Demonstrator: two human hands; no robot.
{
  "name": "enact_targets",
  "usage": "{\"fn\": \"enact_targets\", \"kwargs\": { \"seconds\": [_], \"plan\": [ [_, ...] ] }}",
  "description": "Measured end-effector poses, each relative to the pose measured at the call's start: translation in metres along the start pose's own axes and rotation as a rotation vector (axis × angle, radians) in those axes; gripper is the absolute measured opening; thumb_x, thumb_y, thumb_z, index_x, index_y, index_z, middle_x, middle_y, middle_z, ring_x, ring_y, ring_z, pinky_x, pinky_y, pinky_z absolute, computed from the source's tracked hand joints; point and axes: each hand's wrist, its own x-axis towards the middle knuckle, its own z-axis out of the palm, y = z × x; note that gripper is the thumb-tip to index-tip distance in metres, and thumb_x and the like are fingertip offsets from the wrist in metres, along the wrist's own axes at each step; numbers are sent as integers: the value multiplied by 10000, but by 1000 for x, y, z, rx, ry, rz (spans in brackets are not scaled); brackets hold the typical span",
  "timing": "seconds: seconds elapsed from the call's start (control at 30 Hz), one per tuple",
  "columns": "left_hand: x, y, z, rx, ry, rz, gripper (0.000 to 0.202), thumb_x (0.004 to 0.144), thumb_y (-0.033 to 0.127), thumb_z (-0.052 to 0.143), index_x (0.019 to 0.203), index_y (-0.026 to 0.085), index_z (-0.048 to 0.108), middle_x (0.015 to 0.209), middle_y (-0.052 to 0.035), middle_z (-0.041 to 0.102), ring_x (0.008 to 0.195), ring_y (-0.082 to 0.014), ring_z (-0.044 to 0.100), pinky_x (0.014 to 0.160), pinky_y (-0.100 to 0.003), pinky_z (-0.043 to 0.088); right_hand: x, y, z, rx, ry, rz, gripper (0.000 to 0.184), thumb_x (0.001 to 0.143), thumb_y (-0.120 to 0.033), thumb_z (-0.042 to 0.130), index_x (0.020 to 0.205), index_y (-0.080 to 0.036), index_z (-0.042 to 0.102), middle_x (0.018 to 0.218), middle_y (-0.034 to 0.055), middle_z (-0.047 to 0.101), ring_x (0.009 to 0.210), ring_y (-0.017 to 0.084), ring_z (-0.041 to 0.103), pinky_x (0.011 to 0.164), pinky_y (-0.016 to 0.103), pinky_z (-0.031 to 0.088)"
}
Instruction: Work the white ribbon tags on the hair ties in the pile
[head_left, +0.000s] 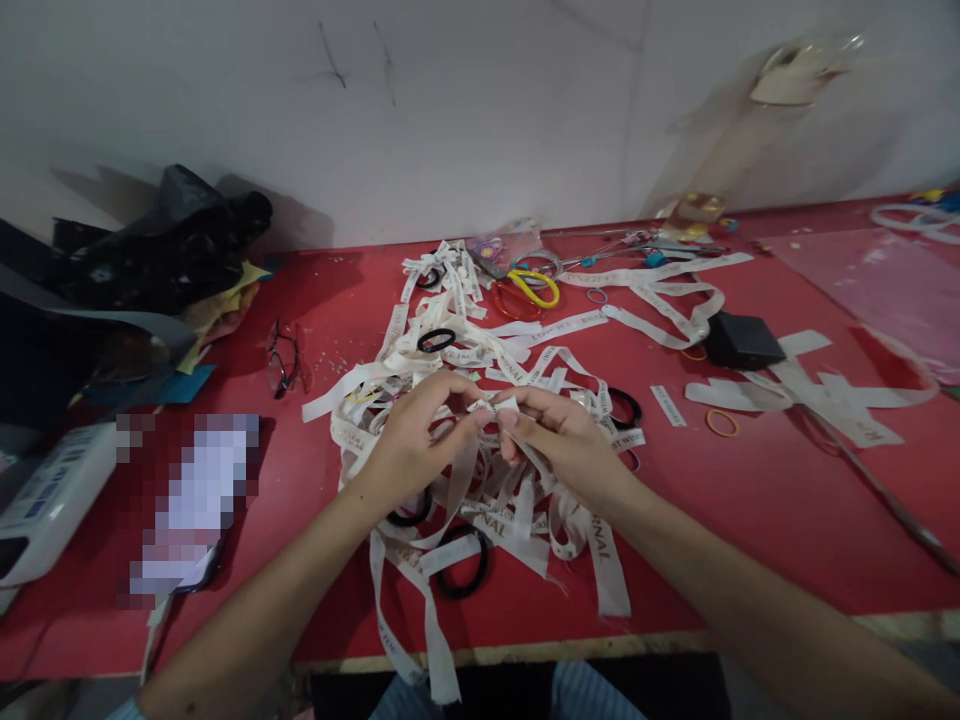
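Observed: left hand (427, 430) and right hand (559, 430) pinching a white ribbon (495, 407) above a tangled heap of printed ribbons (525, 500) on red counter (765, 490).

A grey, unevenly shadowed wall (495, 130) rises behind a red tabletop (720, 540) with a pale front edge (517, 652).

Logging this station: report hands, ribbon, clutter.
Left hand and right hand pinching small ribbon piece. Printed ribbons heaped beneath. Black rings mixed in.

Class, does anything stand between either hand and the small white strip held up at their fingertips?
Nothing visible does: the left hand and right hand both hold the white strip. The printed ribbons lie heaped on the red table below, not in between.
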Motion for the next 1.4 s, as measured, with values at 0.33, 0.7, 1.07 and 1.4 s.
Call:
{"fn": "enact_targets", "kwargs": {
  "seconds": [0.33,0.7,1.07,1.4],
  "plan": [
    [0,1,3,-218,-21,-169,134,901,290,593,1008,209,602,1024,-25,645,974,-144,623,895,-254,463,0,-2,5,36,2,-5,305,878,-406,628,1098,-215,538,642,-33,646,562,99,590,536,206,468],
    [-2,0,6,-257,123,-188,129,906,300,589,998,211,574,963,-22,650,899,-127,626,835,-243,485,2,-3,5,-77,59,26,282,774,-395,738,876,-192,570,664,-21,655,611,112,617,606,237,491],
    [-3,-2,7,-82,135,-98,140,875,288,638,992,216,609,969,-16,679,902,-134,642,834,-247,500,-1,-3,6,109,6,44,212,845,-372,671,809,-177,596,587,-41,599,475,69,540,486,193,436],
    [-4,4,7,51,170,-69,112,908,305,591,957,220,645,956,-20,713,928,-157,660,842,-269,507,-2,-4,2,197,-74,105,175,825,-333,687,861,-162,666,517,-54,510,433,57,409,407,185,323]
  ]
}}
